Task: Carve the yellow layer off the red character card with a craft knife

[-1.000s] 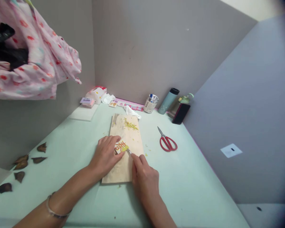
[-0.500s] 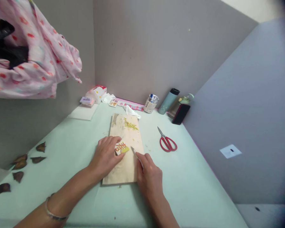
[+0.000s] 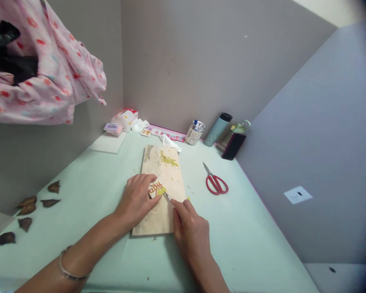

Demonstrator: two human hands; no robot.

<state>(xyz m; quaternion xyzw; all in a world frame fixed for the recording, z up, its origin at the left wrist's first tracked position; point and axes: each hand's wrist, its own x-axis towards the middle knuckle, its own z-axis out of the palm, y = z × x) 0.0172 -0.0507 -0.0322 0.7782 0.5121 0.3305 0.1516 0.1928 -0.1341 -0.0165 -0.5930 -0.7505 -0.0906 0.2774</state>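
"Where does the small piece (image 3: 156,189) sit against your fingers (image 3: 155,201)?"

"From my end, it's over the middle of the wooden board (image 3: 152,221), pinched by the left hand (image 3: 138,198): forefinger at its far edge, thumb at its near edge. The red character on its pale face shows between those 2."

"And the right hand (image 3: 190,226)?"

"Its fingers are wrapped round a slim blade (image 3: 168,197), forefinger forward. The tip is at the yellow end of the piece, just beside the left thumb. I can't tell whether it's biting in or merely resting."

"What else can't you make out?"

"The piece's left end is under the left hand, so I can't see its whole outline, nor whether it's flat against the wood. The blade's handle is mostly lost in the right palm. The shavings (image 3: 168,160) at the board's far end are too fine for me to count. Beyond the red-handled scissors (image 3: 216,183) on the worktop (image 3: 247,244), a phone (image 3: 233,147) covers part of a green bottle (image 3: 238,128), and I can't read the print on the round container (image 3: 194,134)."
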